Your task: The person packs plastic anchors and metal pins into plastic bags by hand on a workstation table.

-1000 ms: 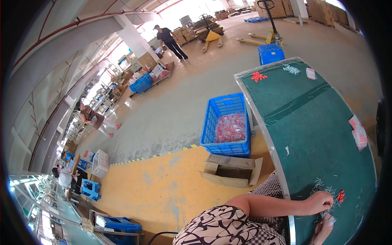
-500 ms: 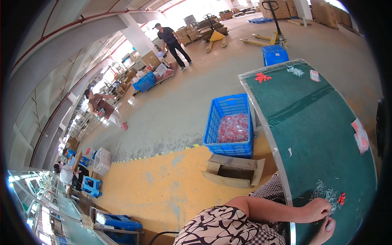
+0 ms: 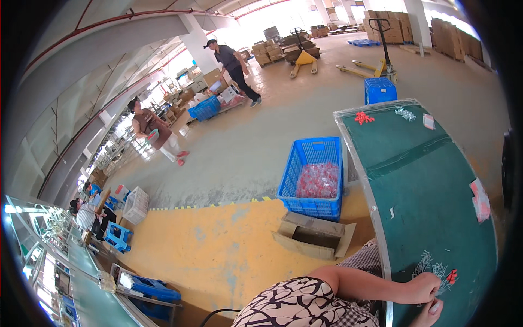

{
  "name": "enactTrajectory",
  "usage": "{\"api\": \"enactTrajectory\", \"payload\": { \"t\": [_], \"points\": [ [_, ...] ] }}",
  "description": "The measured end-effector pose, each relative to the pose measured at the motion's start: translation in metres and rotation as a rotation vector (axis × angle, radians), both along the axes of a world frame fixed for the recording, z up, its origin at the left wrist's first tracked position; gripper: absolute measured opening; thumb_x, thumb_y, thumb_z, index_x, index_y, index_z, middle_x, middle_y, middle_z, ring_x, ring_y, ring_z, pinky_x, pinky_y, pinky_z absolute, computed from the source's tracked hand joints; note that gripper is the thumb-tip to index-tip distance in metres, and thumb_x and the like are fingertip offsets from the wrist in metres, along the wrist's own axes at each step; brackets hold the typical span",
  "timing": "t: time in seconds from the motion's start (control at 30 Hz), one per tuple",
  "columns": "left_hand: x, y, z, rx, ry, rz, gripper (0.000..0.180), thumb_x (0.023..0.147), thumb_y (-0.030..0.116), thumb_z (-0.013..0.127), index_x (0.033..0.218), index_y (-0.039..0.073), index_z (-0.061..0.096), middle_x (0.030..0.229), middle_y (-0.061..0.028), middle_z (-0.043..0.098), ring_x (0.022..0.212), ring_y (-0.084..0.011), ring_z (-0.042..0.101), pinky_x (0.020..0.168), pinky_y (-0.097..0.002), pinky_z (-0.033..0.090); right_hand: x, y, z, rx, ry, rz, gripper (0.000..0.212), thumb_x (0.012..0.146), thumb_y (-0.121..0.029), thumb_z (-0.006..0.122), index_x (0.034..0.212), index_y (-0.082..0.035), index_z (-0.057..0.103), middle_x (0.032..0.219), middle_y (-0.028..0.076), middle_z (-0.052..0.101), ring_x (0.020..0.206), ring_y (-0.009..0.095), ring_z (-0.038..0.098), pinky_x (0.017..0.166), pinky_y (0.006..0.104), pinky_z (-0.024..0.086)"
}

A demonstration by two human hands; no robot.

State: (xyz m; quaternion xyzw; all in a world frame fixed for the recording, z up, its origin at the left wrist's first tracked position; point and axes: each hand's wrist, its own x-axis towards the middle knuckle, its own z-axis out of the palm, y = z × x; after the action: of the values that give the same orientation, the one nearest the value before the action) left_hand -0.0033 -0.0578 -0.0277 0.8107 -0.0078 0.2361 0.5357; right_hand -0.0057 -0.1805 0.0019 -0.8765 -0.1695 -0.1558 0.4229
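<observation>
Edges first. The metal rim (image 3: 377, 223) of the table runs along its near left side, and my left forearm crosses it. My left hand (image 3: 424, 289) is over the near end of the table, fingers curled into a loose fist; the grip is hidden, so I cannot tell what it has hold of. My right hand (image 3: 429, 313) sits just below it, thumb uppermost and fingers bent. A pale spot shows at its tip, possibly nail or film, though the view there is too small to settle it, nor can I tell what that hand holds.

The pile of small pale pins (image 3: 430, 265) lies just beyond my left hand, with red pieces (image 3: 451, 277) at its right side. Room to move: a broad green stretch of the table (image 3: 433, 210) reaches from the pile to a dark crosswise band. A pink-and-white packet (image 3: 480, 201) lies by the right edge, a white scrap (image 3: 391, 213) nearer the rim.

Far end: a red cluster (image 3: 364, 117), a pale cluster (image 3: 405, 113) and a small packet (image 3: 429, 121), in a row.

Room: blue crate (image 3: 309, 208) of red-and-clear items beside the table; open cardboard box (image 3: 297, 247) below it; two people standing on the grey floor (image 3: 234, 163) beyond.
</observation>
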Motion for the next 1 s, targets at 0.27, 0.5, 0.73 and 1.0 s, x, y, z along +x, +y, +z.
{"api": "enactTrajectory", "payload": {
  "t": [0.27,0.5,0.73,1.0],
  "points": [
    [0.003,-0.003,0.007,-0.042,-0.059,0.045,0.012,0.061,-0.003,0.06,0.062,0.002,0.05,0.063,-0.0135,0.053,0.063,-0.0338,0.054,0.056,-0.0422,0.042,-0.004,0.001,0.004,0.013,-0.12,-0.082,0.025,0.079,-0.022,0.069,0.066,-0.004,0.057,0.065,0.012,0.056,0.058,0.03,0.054,0.057,0.0395,0.044],
    [0.01,0.005,-0.011,-0.084,-0.009,-0.043,0.01,0.064,-0.002,0.06,0.069,0.002,0.052,0.065,-0.0132,0.054,0.063,-0.0346,0.055,0.056,-0.0422,0.042,-0.01,0.005,0.004,0.016,-0.191,0.014,0.033,0.078,-0.023,0.071,0.061,-0.006,0.049,0.061,0.011,0.052,0.053,0.029,0.05,0.054,0.0388,0.043],
    [-0.001,0.003,-0.001,0.121,-0.144,0.065,0.019,0.066,-0.003,0.059,0.084,0.002,0.054,0.069,-0.0151,0.055,0.069,-0.0358,0.056,0.058,-0.0422,0.043,-0.001,0.0,-0.01,-0.04,-0.246,-0.021,0.031,0.075,-0.024,0.074,0.062,-0.005,0.053,0.061,0.011,0.054,0.054,0.028,0.052,0.054,0.0376,0.044],
    [0.003,0.013,-0.009,-0.053,0.053,-0.172,0.02,0.065,-0.002,0.061,0.084,0.003,0.055,0.073,-0.0178,0.057,0.073,-0.0387,0.057,0.062,-0.0454,0.043,-0.005,0.004,-0.006,-0.01,-0.2,0.052,0.026,0.076,-0.024,0.074,0.066,-0.006,0.058,0.064,0.01,0.059,0.058,0.027,0.058,0.058,0.0363,0.048]
  ]
}}
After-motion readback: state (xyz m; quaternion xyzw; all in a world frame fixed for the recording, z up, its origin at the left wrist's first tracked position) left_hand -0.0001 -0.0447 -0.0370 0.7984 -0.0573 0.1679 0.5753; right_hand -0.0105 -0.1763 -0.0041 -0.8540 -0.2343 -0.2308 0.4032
